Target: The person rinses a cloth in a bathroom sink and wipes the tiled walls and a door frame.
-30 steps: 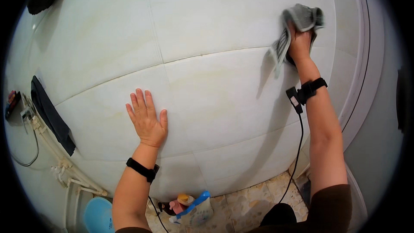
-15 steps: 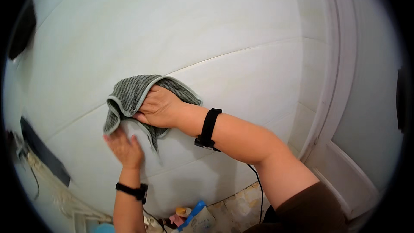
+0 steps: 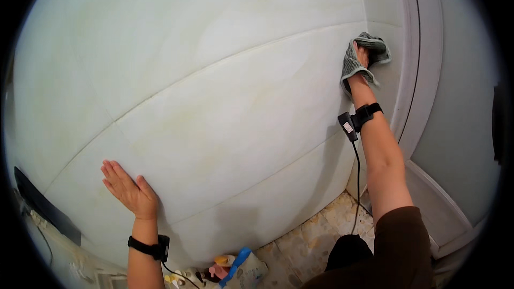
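A grey-green ribbed cloth (image 3: 350, 66) with a pale edge is pressed to the tiled wall near its right corner. My right hand (image 3: 362, 55) lies over the cloth, which wraps partly round it and hides some fingers. At lower left, my left hand (image 3: 130, 190) rests against or very close to the white wall tiles (image 3: 225, 107). Its fingers are stretched and the thumb stands apart, with nothing held. Both wrists wear black straps, the right one with a small black device (image 3: 348, 127) and a cable.
A pale door frame (image 3: 425, 69) runs up the right side. Bottles and a blue-topped bag (image 3: 251, 273) stand on the patterned floor (image 3: 302, 243) below the wall. A dark flat object (image 3: 45, 206) is at the left, beside a pale rack.
My right hand has carried the cloth from the wall's middle up and right to the corner. My left hand has shifted slightly left and down, and no longer touches the cloth.
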### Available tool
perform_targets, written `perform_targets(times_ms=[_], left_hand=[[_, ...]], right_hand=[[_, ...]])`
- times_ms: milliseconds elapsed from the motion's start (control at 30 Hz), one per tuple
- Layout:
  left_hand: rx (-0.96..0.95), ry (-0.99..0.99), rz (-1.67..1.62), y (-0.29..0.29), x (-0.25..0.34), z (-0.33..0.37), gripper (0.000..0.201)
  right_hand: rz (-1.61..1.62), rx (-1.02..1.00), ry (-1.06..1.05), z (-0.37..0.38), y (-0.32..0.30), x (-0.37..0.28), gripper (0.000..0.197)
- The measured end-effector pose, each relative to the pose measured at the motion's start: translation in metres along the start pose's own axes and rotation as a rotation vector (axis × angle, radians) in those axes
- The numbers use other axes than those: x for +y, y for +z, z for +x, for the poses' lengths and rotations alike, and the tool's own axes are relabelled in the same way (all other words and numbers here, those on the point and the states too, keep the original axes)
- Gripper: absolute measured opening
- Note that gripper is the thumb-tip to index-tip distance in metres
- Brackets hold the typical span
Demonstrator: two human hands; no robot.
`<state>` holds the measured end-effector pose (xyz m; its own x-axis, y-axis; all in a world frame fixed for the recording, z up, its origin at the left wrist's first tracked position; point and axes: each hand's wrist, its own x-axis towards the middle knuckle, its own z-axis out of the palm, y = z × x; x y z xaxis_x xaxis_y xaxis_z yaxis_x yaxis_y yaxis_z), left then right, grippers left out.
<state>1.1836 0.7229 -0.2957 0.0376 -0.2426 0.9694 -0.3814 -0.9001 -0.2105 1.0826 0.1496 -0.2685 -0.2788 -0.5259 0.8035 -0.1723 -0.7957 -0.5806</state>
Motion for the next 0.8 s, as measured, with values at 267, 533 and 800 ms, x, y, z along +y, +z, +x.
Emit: perform_targets(times_ms=[267, 533, 800], left_hand=[[0.000, -0.015, -0.034, 0.010, -0.004, -0.006, 0.052], [-0.003, 0.036, -0.008, 0.012, -0.008, -0.004, 0.053], [0.038, 0.096, 0.034, 0.012, -0.008, -0.009, 0.051]], right_hand=[[0.395, -0.431, -0.177, -0.202, -0.052, -0.196, 0.037], [0.897, -0.539, -1.106, -0.347, -0.068, -0.170, 0.022], [0.540, -0.996, -0.195, -0.260, -0.074, 0.000, 0.043]])
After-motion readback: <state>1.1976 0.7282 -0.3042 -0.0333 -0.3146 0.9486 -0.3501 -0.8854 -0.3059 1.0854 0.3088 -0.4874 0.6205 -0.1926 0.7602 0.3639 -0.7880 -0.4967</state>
